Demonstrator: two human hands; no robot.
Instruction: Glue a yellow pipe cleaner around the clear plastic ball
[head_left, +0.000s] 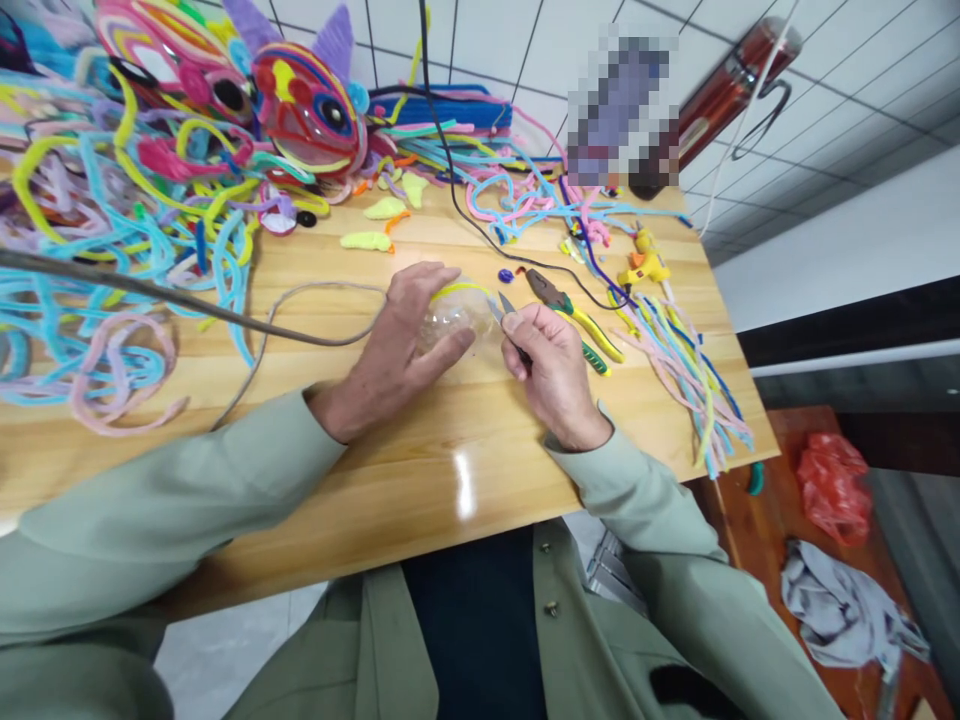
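Note:
A clear plastic dome [450, 318] with a yellow strip [461, 288] along its far edge lies on the table. My left hand [405, 335] grips it, fingers on the far side and thumb across the near side. In my right hand [551, 365] is a small pointed knife [504, 308], its metal blade at the dome's right edge and its dark handle mostly hidden in the fingers. Just beyond the right hand lie pliers [551, 292] with yellow and green handles. A small dark blue coil [506, 275] sits near the blade.
Tangled fuzzy craft stems [97, 260] cover the left side. Two decorated masks [307, 110] stand at the back. A yellow glue gun [646, 262] and a bundle of stems [686, 370] are on the right. A black cable [480, 228] crosses the table. A red thermos [720, 100] stands back right.

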